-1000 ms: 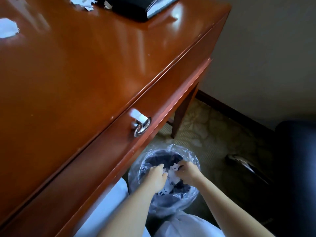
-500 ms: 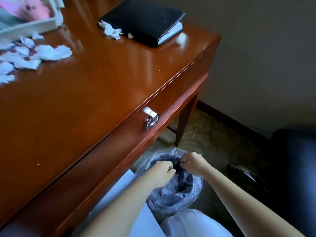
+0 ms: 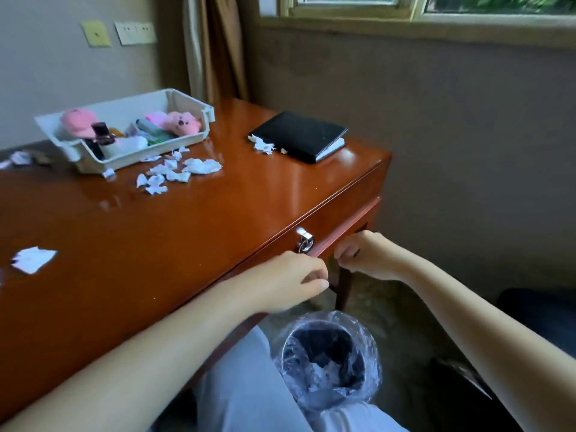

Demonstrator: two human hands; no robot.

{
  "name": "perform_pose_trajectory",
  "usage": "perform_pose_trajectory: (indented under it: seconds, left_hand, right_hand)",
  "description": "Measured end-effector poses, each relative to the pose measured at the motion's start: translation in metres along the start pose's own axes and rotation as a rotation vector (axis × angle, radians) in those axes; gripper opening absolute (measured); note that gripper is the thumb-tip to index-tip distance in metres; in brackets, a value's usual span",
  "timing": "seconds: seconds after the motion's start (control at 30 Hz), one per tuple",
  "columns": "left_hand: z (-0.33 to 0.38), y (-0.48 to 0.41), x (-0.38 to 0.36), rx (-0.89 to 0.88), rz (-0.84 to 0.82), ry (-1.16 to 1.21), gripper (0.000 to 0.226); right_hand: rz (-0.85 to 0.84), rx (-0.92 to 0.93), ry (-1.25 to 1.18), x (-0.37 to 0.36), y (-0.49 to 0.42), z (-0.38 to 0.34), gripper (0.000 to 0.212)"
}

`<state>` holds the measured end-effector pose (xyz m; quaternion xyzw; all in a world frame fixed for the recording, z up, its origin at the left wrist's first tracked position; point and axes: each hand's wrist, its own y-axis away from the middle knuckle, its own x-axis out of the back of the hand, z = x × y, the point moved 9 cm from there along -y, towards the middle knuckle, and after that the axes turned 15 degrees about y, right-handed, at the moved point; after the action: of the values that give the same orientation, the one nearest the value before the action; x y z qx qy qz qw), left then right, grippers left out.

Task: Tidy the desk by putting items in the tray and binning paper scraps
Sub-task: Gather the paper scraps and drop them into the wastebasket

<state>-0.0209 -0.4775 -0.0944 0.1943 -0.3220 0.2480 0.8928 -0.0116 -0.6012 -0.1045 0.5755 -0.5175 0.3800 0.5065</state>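
My left hand (image 3: 291,280) hovers at the desk's front edge with fingers curled and nothing in it. My right hand (image 3: 363,255) is beside it, just off the desk corner, loosely closed and empty. Below them stands the bin (image 3: 327,358) with a clear liner and white scraps inside. A white tray (image 3: 187,102) at the back of the desk holds pink plush toys and small bottles. Several paper scraps (image 3: 177,171) lie in front of the tray. More scraps (image 3: 261,145) sit by a black notebook (image 3: 299,135), and one scrap (image 3: 32,258) lies at the left.
The glossy wooden desk (image 3: 218,213) has a drawer with a metal ring pull (image 3: 304,241). A dark chair (image 3: 542,313) stands at the right. Curtain and window are behind the desk. My light trousers (image 3: 249,385) are beside the bin.
Both hands have risen out of the bin to the desk's front edge, and the scraps they held now lie in the bin. The view has tilted up to show the tray.
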Motion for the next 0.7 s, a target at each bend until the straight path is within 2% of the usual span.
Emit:
perform_pose_trajectory:
  seconds: [0.2, 0.4, 0.5, 0.6, 0.7]
  left_hand:
    - [0.027, 0.037, 0.091, -0.061, 0.245, -0.037, 0.022]
    - [-0.015, 0.056, 0.154, 0.012, 0.437, -0.105, 0.027]
    - [-0.068, 0.069, 0.174, 0.228, 0.599, -0.196, 0.043]
    - [-0.125, 0.093, 0.187, 0.504, 0.773, -0.242, 0.062]
    - [-0.143, 0.095, 0.201, 0.522, 0.868, -0.239, 0.068]
  right_hand:
    - [0.124, 0.099, 0.003, 0.073, -0.003, -0.05, 0.016]
    - [0.186, 0.141, 0.044, 0.085, -0.041, -0.089, 0.016]
    - [0.205, 0.113, 0.091, 0.07, -0.062, -0.101, 0.043]
    - [0.252, 0.063, 0.087, 0.061, -0.079, -0.108, 0.055]
    - [0.316, 0.026, 0.061, 0.065, -0.098, -0.113, 0.058]
